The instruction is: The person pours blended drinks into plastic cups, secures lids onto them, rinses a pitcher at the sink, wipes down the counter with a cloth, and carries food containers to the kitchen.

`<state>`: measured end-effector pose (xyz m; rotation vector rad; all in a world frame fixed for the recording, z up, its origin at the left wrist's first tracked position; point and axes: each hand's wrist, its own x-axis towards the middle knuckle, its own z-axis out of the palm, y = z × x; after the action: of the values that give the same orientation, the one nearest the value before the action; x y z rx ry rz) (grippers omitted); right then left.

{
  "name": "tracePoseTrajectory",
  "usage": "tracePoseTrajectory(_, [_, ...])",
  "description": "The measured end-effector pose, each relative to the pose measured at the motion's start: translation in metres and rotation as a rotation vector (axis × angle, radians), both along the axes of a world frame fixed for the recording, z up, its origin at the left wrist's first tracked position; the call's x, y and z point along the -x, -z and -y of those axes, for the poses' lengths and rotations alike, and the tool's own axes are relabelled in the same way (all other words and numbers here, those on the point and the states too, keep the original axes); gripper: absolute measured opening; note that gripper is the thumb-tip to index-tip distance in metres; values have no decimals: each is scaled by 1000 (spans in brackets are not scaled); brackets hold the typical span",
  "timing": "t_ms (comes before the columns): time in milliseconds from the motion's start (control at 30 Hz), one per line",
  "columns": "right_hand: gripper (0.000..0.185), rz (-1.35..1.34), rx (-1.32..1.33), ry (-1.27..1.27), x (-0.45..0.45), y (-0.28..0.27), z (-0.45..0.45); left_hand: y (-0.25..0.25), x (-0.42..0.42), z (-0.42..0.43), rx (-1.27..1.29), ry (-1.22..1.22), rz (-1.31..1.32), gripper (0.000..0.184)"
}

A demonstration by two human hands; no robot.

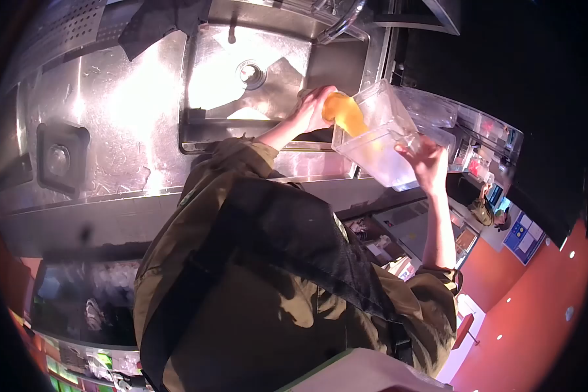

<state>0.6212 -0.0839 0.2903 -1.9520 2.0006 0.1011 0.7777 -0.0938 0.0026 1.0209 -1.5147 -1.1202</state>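
A clear plastic food container [385,173] is tilted beside the sink, above the counter's front edge. My right hand [426,160] is closed around its near right rim. My left hand [312,110] is closed on a bright orange thing [348,116] with a rounded end, which reaches over the container's left side. Whether it is a cloth, a sponge or something being poured, I cannot tell. Part of it shows through the clear wall. The fingertips of my left hand are partly hidden behind it.
A steel sink [199,127] with a drain lies left of my hands, and a faucet [346,23] stands behind it. A dark cloth [160,26] hangs at the sink's far left corner. A square grey lid [62,160] rests on the steel counter [121,124]. Another person [483,212] stands far right.
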Motion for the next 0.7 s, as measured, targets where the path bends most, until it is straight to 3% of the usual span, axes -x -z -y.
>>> tracePoseTrajectory(67, [34,206,54,31,2,-13,-6,-19,-6,-1,-17,19,0,81])
tracePoseTrajectory(167, [34,-79,-21,79,-22,-48,-11,-37,-10,-7,19,6,3,80])
tracePoseTrajectory(300, [31,170,30,97,-27,-77,-24,-61,-20,-13,129,-61,13,81])
tracePoseTrajectory(433, [26,15,-17,38,-44,-108,-37,-92,-34,-17,139,-3,16,82])
tracePoseTrajectory(467, [29,137,62,2,-40,-106,-44,-100,-39,-18,123,19,7,82])
tracePoseTrajectory(567, [29,204,61,193,-46,-123,-54,-120,-47,-32,109,44,-12,81])
tracePoseTrajectory(700, [28,121,90,187,-68,-147,-77,-137,-62,-42,185,40,3,80])
